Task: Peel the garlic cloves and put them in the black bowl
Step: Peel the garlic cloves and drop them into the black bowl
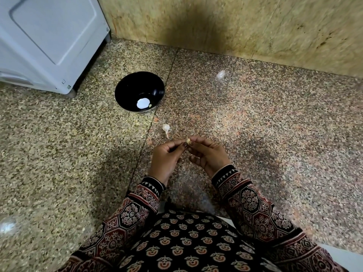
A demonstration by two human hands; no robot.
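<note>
A small pale garlic clove [188,141] is pinched between the fingertips of my left hand [167,158] and my right hand [206,154], held above the speckled stone floor. The black bowl [125,89] stands on the floor ahead and to the left of my hands. Inside it a bright white patch shows at the bottom, with one small yellowish clove [150,105] beside it. A white garlic piece with a thin stalk [166,128] lies on the floor between the bowl and my hands.
A white appliance [49,40] on short feet stands at the back left. A yellowish stone wall [235,22] runs along the back. A pale scrap of skin [220,75] lies on the floor at the back right. My patterned lap fills the bottom.
</note>
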